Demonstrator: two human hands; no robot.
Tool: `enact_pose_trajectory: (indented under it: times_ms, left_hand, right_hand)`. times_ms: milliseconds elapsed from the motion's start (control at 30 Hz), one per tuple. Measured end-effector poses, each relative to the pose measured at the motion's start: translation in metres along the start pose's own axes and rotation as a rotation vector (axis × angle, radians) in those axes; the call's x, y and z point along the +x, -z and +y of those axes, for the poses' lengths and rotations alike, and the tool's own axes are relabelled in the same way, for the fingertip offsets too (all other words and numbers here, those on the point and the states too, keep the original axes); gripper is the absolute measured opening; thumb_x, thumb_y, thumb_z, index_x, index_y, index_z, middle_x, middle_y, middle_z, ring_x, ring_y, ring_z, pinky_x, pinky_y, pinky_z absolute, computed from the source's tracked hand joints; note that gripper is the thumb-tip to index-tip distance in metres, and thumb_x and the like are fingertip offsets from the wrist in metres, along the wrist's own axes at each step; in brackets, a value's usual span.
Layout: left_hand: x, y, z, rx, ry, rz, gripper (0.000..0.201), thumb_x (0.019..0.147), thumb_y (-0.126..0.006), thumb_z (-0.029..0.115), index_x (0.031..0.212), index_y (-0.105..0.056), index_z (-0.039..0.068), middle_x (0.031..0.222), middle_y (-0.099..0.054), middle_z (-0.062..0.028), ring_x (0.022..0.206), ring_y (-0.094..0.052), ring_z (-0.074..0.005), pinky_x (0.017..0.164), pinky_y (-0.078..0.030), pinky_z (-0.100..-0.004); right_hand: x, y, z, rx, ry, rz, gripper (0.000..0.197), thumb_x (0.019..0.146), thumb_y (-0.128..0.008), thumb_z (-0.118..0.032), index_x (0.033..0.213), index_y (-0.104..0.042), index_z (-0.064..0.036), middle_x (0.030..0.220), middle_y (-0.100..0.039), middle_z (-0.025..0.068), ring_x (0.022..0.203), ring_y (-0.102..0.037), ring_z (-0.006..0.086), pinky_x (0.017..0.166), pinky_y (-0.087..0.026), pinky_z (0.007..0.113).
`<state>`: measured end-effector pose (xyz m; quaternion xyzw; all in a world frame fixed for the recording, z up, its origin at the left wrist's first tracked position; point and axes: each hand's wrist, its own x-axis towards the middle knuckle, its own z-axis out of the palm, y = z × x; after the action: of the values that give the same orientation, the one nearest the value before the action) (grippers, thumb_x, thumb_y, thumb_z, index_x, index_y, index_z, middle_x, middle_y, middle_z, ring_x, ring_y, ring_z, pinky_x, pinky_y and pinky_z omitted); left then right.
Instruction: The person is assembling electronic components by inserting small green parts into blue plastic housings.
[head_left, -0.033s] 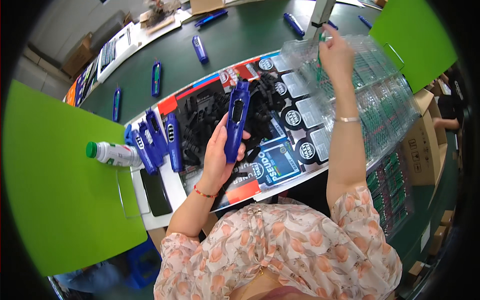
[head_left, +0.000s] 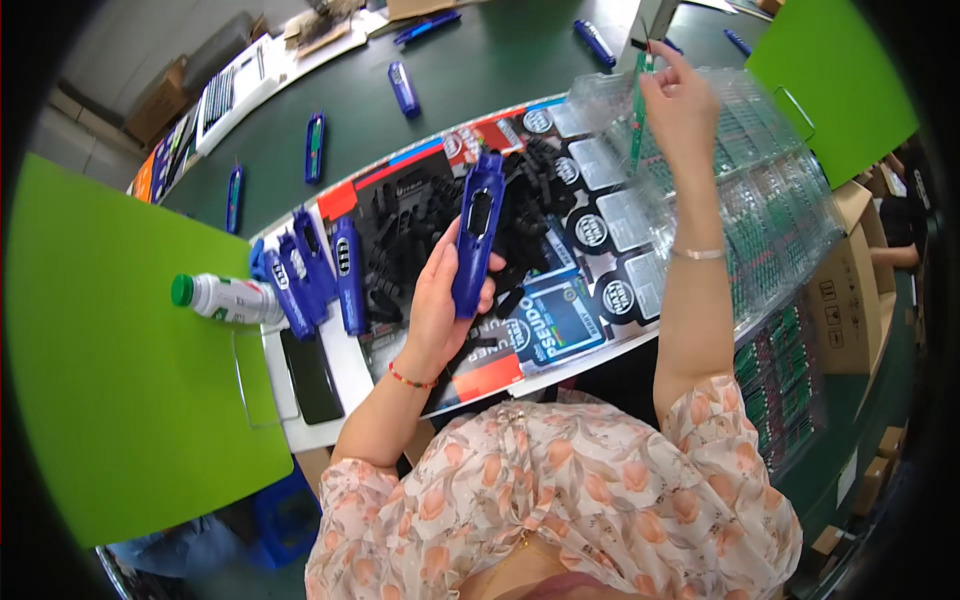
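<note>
My left hand (head_left: 432, 305) is closed around a dark blue plastic housing half (head_left: 468, 285), held upright over the mat with its oval opening facing up. At the far right, my right hand (head_left: 684, 118) pinches a narrow green circuit board (head_left: 637, 125) with thin wires at its top end. The board hangs beside the clear plastic trays, well apart from the housing. Under and beyond my left hand lies a heap of small black plastic parts (head_left: 535, 190). To its left, several blue housings (head_left: 347, 280) rest side by side on the white board edge.
Clear trays of green boards (head_left: 740, 215) are stacked at the right, near a metal post (head_left: 652, 22). Green panels (head_left: 130, 380) flank both sides. A white bottle (head_left: 232, 299) and dark phone (head_left: 310, 380) are at left. Blue devices (head_left: 404, 90) are spaced along the green bench.
My right hand has drawn slightly nearer with the circuit board, which shows more clearly. My left hand still grips the housing in nearly the same place. The whole view has shifted slightly.
</note>
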<state>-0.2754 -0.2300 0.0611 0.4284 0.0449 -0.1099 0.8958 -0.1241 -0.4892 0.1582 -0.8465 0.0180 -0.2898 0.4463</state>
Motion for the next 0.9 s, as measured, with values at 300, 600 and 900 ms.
enact_pose_trajectory:
  times_ms: [300, 600, 900]
  left_hand:
    - [0.001, 0.001, -0.005, -0.045, 0.021, -0.030, 0.052, 0.105, -0.038, 0.032, 0.151, -0.026, 0.012, 0.104, -0.062, -0.0164, 0.078, -0.061, -0.0162, 0.069, -0.053, -0.0280]
    - [0.004, 0.006, -0.006, -0.087, -0.001, -0.121, 0.051, 0.105, -0.037, 0.031, 0.151, -0.027, 0.012, 0.104, -0.063, -0.0162, 0.078, -0.060, -0.0164, 0.069, -0.052, -0.0287]
    - [0.005, 0.008, -0.005, -0.047, -0.027, -0.117, 0.049, 0.106, -0.037, 0.028, 0.151, -0.029, 0.012, 0.105, -0.063, -0.0166, 0.077, -0.059, -0.0151, 0.066, -0.050, -0.0275]
  right_hand:
    - [-0.127, -0.028, -0.032, 0.800, -0.218, -0.359, 0.028, 0.087, -0.070, -0.008, 0.113, -0.061, 0.0018, 0.087, -0.071, 0.0069, 0.073, -0.068, 0.0109, 0.053, -0.048, 0.019]
    - [-0.152, -0.046, -0.030, 0.795, -0.247, -0.382, 0.026, 0.088, -0.068, -0.005, 0.111, -0.059, 0.0011, 0.088, -0.071, 0.0072, 0.073, -0.068, 0.0101, 0.052, -0.047, 0.018]
    - [-0.145, -0.051, -0.023, 0.792, -0.304, -0.426, 0.024, 0.088, -0.068, -0.006, 0.109, -0.060, 0.0017, 0.084, -0.071, 0.0079, 0.069, -0.067, 0.0082, 0.044, -0.042, 0.017]
